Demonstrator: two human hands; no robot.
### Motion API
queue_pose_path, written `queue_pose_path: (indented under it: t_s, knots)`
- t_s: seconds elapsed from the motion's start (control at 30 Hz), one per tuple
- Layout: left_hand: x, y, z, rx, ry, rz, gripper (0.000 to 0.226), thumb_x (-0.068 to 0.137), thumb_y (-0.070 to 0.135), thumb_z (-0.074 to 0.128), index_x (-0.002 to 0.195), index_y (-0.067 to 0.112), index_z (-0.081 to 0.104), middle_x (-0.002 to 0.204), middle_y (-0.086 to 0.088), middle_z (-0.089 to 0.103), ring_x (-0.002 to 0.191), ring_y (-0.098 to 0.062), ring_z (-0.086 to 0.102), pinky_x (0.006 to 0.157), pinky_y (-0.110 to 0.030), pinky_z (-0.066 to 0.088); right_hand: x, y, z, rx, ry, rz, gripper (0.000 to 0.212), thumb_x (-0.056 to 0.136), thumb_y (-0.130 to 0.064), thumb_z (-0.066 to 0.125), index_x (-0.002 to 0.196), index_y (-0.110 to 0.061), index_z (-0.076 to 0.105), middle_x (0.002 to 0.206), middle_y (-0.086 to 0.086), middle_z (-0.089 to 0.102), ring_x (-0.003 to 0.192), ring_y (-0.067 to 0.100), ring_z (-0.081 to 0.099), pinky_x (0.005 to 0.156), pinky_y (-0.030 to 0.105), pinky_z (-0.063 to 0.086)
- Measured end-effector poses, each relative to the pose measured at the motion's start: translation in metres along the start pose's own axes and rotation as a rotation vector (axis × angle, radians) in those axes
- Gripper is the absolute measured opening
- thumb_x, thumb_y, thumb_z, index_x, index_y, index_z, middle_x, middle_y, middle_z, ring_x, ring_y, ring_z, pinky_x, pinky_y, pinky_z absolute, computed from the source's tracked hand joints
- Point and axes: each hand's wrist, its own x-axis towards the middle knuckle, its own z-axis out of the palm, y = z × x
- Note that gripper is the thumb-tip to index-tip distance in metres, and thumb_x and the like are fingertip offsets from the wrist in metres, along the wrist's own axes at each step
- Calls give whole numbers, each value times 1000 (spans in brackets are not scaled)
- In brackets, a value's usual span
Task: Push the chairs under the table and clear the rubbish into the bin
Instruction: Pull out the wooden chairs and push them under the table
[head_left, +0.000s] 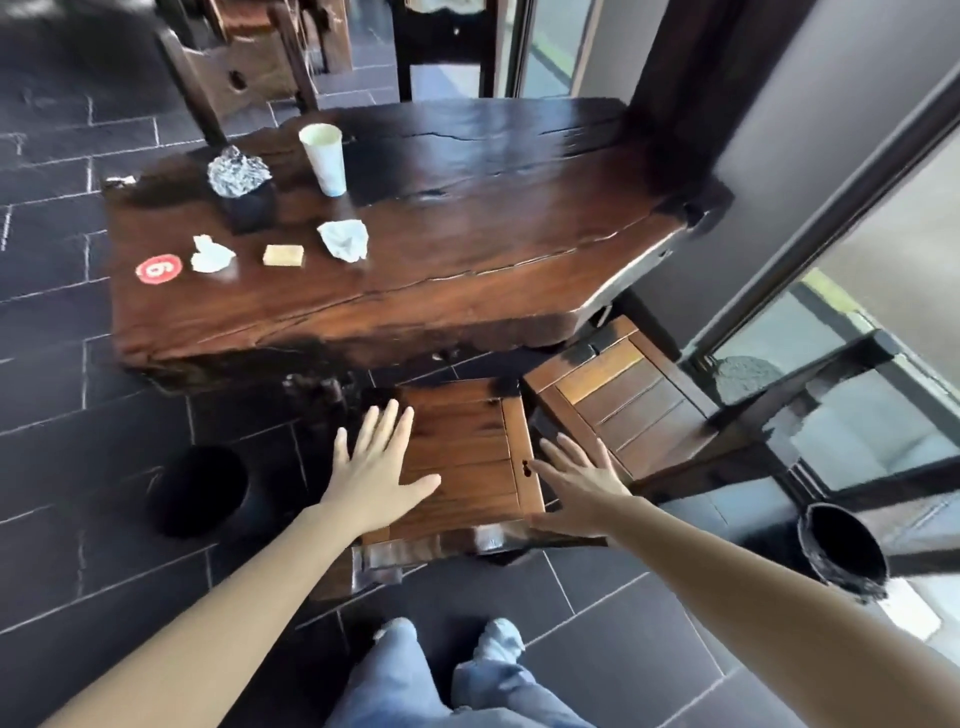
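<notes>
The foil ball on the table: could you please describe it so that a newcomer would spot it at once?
Start at the dark wooden table and go to its far left corner. There, left of the white paper cup, a crumpled foil ball sits on a small black block. It alone is shiny silver and raised; the other scraps are white paper lying flat.

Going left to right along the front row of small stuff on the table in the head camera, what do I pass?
Red number 6 disc → small crumpled white tissue → tan rectangular block → larger crumpled white tissue.
</notes>
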Motion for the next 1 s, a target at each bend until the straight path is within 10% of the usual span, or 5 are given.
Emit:
queue_pose_path:
  t_s: [0.27, 0.47, 0.6, 0.8, 1.0]
  knots:
    - [-30, -55, 22, -88, -381, -273, 94, 79, 67, 46, 151, 23, 5, 160, -1, 11, 145, -25, 20, 114, -47, 26, -27, 9, 43, -77, -31, 69, 73, 77, -60, 57, 140, -32, 37, 146, -3, 39, 141, 24, 26, 110, 56, 20]
    - [-58, -76, 60, -381, -318, -480, 67, 69, 64, 61, 122, 31, 38, 117, -4, 55, 96, -22, 58, 76, -37, 57, -33, 15, 67, 647, 260, 448, 83, 62, -50, 73, 134, -21, 44, 144, 7, 34, 135, 32, 30, 106, 46, 38]
    - [-60, -66, 74, -476, -203, -542, 96, 53, 68, 71, 130, 27, 30, 117, -4, 53, 100, -25, 58, 79, -40, 56, -38, 22, 90, 1015, 309, 701, 94, 65, -33, 84, 141, -14, 32, 142, 15, 36, 128, 32, 41, 106, 42, 41]
    - [-49, -59, 76, -546, -127, -661, 104, 51, 58, 76, 135, 17, 31, 128, -7, 48, 105, -27, 58, 83, -43, 55, -33, 32, 89, 1148, 231, 677, 74, 66, -27, 85, 127, -16, 44, 111, 7, 55, 82, 22, 60, 59, 40, 60]
    - [-47, -49, 90, -524, 25, -678, 86, 69, 29, 75, 141, 23, 29, 144, -6, 40, 118, -34, 53, 91, -42, 43, -24, 40, 93, 1166, 227, 683, 41, 58, -18, 85, 93, -17, 63, 85, 1, 65, 72, 17, 64, 69, 47, 60]
